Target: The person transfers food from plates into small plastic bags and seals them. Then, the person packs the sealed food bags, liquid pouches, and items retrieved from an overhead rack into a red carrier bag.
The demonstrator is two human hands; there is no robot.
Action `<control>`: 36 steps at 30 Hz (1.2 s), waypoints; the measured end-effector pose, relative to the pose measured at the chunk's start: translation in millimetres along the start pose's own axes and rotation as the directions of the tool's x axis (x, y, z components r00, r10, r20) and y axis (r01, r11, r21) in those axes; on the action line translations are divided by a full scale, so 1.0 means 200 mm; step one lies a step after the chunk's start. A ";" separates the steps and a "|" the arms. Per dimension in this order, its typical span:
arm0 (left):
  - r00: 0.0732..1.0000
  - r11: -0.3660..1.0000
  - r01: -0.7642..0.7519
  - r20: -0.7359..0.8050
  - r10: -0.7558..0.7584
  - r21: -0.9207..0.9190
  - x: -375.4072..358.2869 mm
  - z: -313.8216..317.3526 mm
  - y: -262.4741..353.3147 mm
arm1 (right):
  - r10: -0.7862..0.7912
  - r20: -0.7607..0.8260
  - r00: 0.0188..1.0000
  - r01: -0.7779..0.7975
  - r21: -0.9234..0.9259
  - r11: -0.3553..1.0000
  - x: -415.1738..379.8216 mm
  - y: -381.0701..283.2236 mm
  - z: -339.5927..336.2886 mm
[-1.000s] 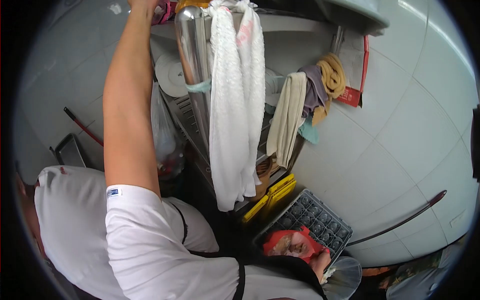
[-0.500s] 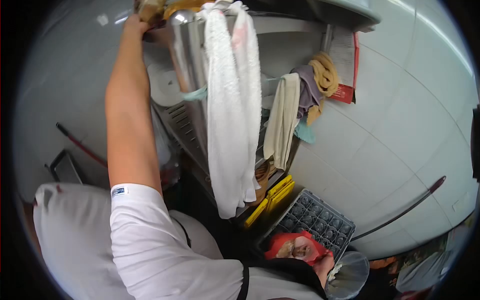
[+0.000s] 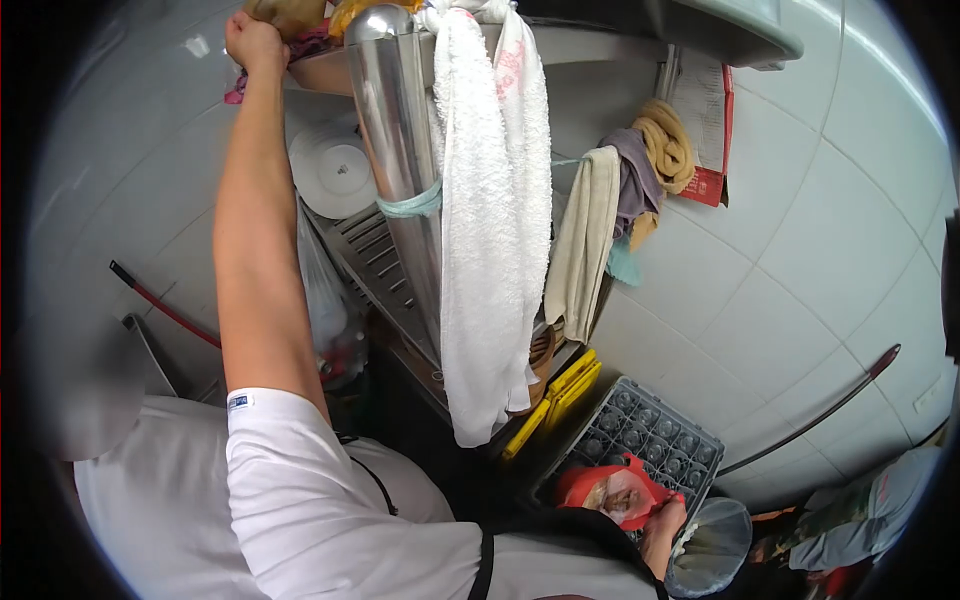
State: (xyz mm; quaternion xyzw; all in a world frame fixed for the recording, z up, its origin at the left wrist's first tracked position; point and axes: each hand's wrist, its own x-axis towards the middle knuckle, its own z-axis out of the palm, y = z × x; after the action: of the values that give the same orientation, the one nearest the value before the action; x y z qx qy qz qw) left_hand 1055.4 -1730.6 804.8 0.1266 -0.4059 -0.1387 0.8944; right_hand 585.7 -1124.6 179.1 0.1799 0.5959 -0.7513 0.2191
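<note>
My left arm stretches to the upper left. My left hand (image 3: 256, 42) is closed beside a brownish rounded item (image 3: 286, 14) on the steel counter's edge; what its fingers hold is hidden. Pink patterned material (image 3: 236, 88) shows just below that hand. Low on the right, my right hand (image 3: 662, 524) is closed on the edge of a red plastic bag (image 3: 640, 488), with pale and brownish contents visible in its opening. The bag is in front of a grey glass rack (image 3: 668, 410) with several glasses.
White towels (image 3: 490, 220) hang by a steel post (image 3: 395, 150). A white plate (image 3: 333, 170) stands on the slatted shelf (image 3: 375, 250). More cloths (image 3: 583, 240), yellow boards (image 3: 570, 388) and a lined bin (image 3: 708, 550) are to the right. A person in white (image 3: 150, 490) is at left.
The view has shifted slightly, so the counter and towels sit a little further right. My left hand now shows more fully beside the brownish item. My right hand still grips the red bag.
</note>
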 end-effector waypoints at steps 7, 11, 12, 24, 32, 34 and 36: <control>0.950 0.791 0.308 0.223 -0.220 -0.528 0.02 -0.01 0.03 | -0.004 0.005 1.000 0.004 0.010 1.000 0.03 0.02 0.00; 0.803 0.973 -0.224 0.557 0.211 -0.046 0.04 0.00 0.09 | 0.017 0.061 0.998 -0.015 -0.027 1.000 0.07 0.03 -0.04; 0.620 0.822 -0.554 0.724 0.303 0.131 0.05 0.02 0.11 | 0.020 0.064 0.998 -0.017 -0.039 0.999 0.07 0.03 -0.05; 0.172 -0.442 -0.695 0.728 0.663 0.567 -0.44 0.23 0.85 | 0.098 0.187 0.978 -0.097 -0.012 0.995 0.06 -0.05 -0.02; 0.439 0.319 -0.894 0.759 0.481 0.315 -0.59 0.25 0.86 | 0.196 0.363 0.911 -0.191 -0.051 0.980 0.16 -0.06 -0.12; 0.759 0.828 0.209 0.620 0.198 -0.521 -0.42 0.11 0.70 | 0.227 0.397 0.889 -0.224 -0.054 0.973 0.16 -0.08 -0.14; 0.871 0.805 0.273 0.491 0.026 -0.527 -0.64 0.14 0.88 | 0.235 0.462 0.855 -0.226 -0.075 0.971 0.17 -0.08 -0.16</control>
State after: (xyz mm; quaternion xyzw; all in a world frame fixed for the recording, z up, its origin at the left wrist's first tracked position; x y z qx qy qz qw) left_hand 978.1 -1525.2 793.4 -0.1634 -0.5407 -0.3424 0.7508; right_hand 548.7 -1094.1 167.9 0.0614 0.5062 -0.7355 0.4461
